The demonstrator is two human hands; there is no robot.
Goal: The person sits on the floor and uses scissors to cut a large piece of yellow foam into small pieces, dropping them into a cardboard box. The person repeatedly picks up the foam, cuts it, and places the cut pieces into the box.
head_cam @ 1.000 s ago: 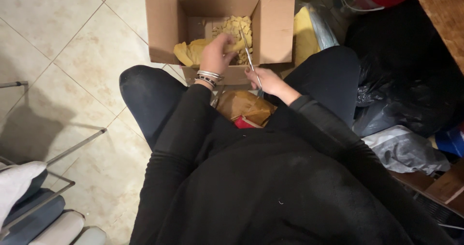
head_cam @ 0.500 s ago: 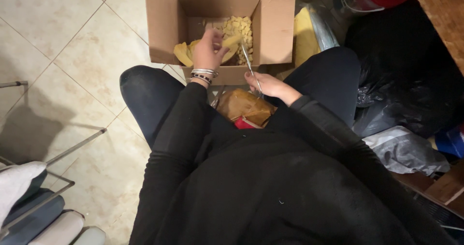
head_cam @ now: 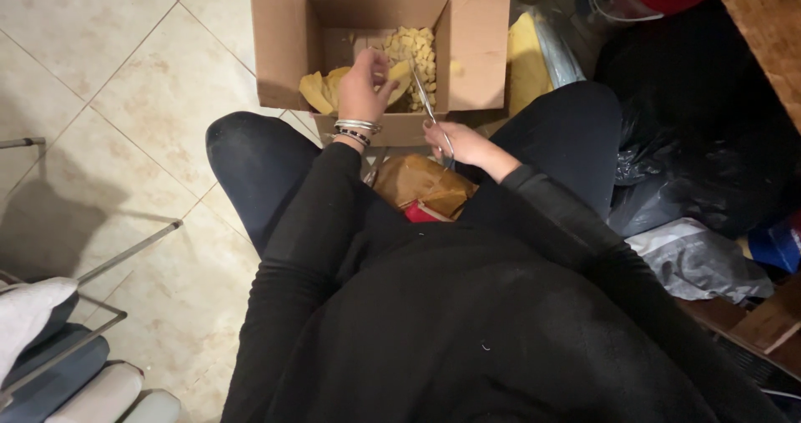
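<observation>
1. Compared with the earlier frame, the left hand (head_cam: 365, 85) has kept its place over the cardboard box (head_cam: 284, 35) while the scissors (head_cam: 428, 106) have tilted slightly further toward the box mouth; the right hand (head_cam: 463, 143) stays at the near edge of the box.
2. Left hand: fingers curled and pressed together, pinching one end of a yellow sheet piece (head_cam: 399, 79). The piece lies at 1 o'clock from the fingers, its long axis running from 7 to 1 o'clock.
3. Right hand: fingers (head_cam: 434, 131) hooked through the scissor handles. Blades point to 11 o'clock, tips just beside the held piece; whether the blades are parted cannot be told.
4. Governing relation: the scissor tips approach the piece from 5 o'clock, across its long axis. The left hand is the nearer hand to the piece; the right reaches it only through the tool.
5. Count:
   - cardboard box: one, flaps open, on the tiled floor (head_cam: 125, 98).
   - scissors: one pair.
   - larger yellow scraps (head_cam: 321, 89): about three, at 9 o'clock of the left hand.
   - heap of small cut yellow bits (head_cam: 417, 47): one, at 12 o'clock in the box.
   - brown paper bag (head_cam: 421, 185): one, between the knees.
</observation>
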